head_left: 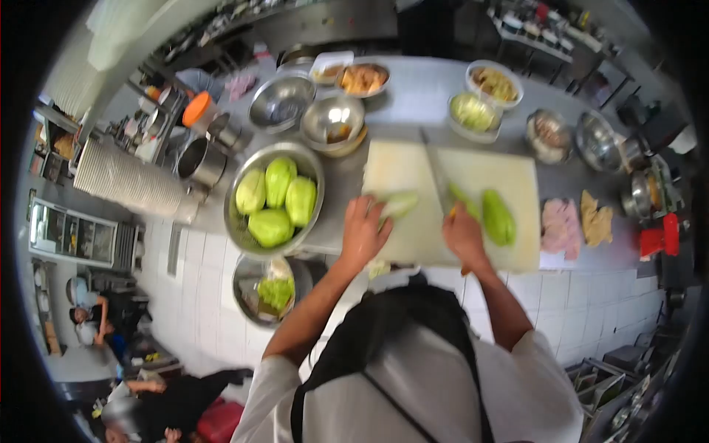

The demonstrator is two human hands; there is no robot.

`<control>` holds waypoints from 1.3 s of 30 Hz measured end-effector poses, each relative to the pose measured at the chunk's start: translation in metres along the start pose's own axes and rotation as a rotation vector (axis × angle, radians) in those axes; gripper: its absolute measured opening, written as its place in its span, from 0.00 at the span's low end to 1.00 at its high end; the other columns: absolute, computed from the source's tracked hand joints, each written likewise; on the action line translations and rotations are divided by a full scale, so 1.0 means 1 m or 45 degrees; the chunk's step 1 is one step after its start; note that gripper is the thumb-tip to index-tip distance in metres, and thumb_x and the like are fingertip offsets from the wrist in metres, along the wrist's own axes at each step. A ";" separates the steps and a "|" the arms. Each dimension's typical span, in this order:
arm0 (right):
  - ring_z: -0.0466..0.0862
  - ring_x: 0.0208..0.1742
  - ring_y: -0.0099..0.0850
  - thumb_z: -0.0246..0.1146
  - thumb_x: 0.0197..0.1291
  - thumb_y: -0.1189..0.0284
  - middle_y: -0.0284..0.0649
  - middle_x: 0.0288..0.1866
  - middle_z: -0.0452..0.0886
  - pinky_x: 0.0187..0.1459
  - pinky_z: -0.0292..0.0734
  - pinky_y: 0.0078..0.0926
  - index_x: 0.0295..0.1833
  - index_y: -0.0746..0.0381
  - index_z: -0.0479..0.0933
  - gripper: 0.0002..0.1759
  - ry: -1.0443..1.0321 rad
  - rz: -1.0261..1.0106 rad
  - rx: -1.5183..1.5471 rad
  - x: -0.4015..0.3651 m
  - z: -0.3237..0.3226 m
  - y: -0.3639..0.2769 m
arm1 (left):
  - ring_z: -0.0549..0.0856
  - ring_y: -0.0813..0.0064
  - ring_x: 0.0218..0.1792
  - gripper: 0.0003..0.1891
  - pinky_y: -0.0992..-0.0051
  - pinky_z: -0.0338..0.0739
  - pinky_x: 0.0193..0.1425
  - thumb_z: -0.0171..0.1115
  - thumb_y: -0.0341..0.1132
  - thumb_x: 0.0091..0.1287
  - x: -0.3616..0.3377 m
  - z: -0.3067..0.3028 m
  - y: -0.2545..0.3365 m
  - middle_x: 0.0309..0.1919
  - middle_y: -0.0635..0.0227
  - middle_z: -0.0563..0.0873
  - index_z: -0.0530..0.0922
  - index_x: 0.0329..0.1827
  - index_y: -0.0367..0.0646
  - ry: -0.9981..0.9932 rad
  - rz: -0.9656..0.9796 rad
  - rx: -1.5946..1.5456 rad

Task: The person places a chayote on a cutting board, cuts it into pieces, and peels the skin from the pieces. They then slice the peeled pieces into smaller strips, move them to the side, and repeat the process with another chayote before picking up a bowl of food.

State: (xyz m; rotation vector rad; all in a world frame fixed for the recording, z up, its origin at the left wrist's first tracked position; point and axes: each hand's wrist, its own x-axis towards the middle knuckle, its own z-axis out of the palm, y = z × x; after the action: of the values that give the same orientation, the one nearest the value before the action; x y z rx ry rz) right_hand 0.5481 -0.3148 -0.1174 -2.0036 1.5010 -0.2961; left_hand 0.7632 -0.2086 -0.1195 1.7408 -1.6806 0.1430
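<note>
Evidently the cutting is only partway along, as I see it from here. The person's right hand (464,235) is clenched around the knife (437,176), while the left hand (364,236) has its fingers against a pale piece (399,204) on the cutting board (395,164); how firm that grip is, I cannot tell. Right of the blade lie a narrow green piece (463,201) and a larger green squash (498,218). Four green squashes (281,181) sit uncut in the steel bowl (320,177) on the bench (338,205), so plenty appears left, though a lower bowl (242,284) holds some green pieces (276,293).
</note>
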 end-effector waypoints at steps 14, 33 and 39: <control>0.83 0.33 0.55 0.66 0.65 0.61 0.55 0.34 0.82 0.36 0.79 0.48 0.42 0.67 0.73 0.18 0.309 -0.235 0.206 -0.003 0.061 0.057 | 0.78 0.50 0.50 0.22 0.57 0.74 0.57 0.73 0.35 0.56 0.011 0.027 -0.036 0.49 0.53 0.79 0.81 0.53 0.35 -0.145 0.085 -0.052; 0.86 0.46 0.56 0.61 0.62 0.67 0.57 0.40 0.86 0.52 0.80 0.51 0.48 0.68 0.79 0.16 0.173 -0.195 -0.122 -0.006 0.006 0.004 | 0.78 0.53 0.51 0.20 0.56 0.73 0.55 0.73 0.34 0.56 0.011 0.020 -0.021 0.49 0.57 0.80 0.82 0.51 0.37 -0.132 0.050 -0.075; 0.89 0.38 0.45 0.63 0.63 0.69 0.55 0.40 0.88 0.49 0.82 0.42 0.42 0.70 0.86 0.14 0.369 -0.197 0.154 0.029 -0.070 0.018 | 0.78 0.54 0.52 0.20 0.57 0.71 0.57 0.73 0.35 0.56 0.011 0.005 -0.007 0.51 0.58 0.81 0.83 0.51 0.38 -0.180 -0.016 -0.043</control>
State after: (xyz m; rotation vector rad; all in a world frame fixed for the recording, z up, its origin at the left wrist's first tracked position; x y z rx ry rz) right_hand 0.5073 -0.3682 -0.0786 -2.0477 1.4584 -0.7516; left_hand 0.7696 -0.2214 -0.1207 1.7718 -1.7616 -0.0143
